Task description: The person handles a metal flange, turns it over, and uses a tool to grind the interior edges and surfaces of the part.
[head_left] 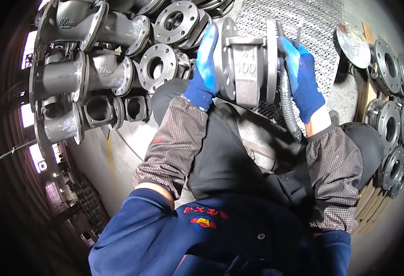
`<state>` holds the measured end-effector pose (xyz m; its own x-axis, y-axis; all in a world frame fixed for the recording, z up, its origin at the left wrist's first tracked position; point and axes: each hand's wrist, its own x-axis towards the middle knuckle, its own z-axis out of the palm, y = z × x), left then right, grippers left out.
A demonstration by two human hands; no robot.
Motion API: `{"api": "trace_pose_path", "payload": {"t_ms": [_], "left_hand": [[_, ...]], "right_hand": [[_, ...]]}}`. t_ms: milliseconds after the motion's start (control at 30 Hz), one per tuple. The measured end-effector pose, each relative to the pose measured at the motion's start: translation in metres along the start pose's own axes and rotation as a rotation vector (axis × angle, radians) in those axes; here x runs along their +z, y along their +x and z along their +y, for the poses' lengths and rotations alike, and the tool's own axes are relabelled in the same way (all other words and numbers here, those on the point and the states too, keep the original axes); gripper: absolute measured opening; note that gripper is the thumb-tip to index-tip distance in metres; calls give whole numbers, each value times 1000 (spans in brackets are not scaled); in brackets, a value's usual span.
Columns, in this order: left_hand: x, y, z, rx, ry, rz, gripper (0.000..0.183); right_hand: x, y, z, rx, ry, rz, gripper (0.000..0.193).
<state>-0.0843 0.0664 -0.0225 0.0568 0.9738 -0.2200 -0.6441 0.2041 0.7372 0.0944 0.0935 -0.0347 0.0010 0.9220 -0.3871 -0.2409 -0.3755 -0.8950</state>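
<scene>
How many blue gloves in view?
2. One blue glove is on the left hand, at the left side of the grey flanged casting; the other on the right hand, beside the flexible metal hose. No others show.

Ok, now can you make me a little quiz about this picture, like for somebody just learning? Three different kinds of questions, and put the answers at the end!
1. What colour are the gloves?
A) red
B) blue
C) green

2. True or false: the bendy hose is nearer the left hand than the right hand.

3. Fill the gap: the grey casting is between the person's two ____.

Key:
1. B
2. False; it is nearer the right hand.
3. hands
</scene>
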Motion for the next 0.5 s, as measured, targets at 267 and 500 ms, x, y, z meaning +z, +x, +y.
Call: {"api": "trace_pose_path", "payload": {"t_ms": [267, 500], "left_hand": [[-15, 6, -19, 109, 81, 101, 50], [-10, -16, -24, 139, 117, 244, 37]], "right_hand": [[-6, -6, 25, -56, -115, 79, 28], [-4, -28, 32, -39, -191, 114, 27]]}}
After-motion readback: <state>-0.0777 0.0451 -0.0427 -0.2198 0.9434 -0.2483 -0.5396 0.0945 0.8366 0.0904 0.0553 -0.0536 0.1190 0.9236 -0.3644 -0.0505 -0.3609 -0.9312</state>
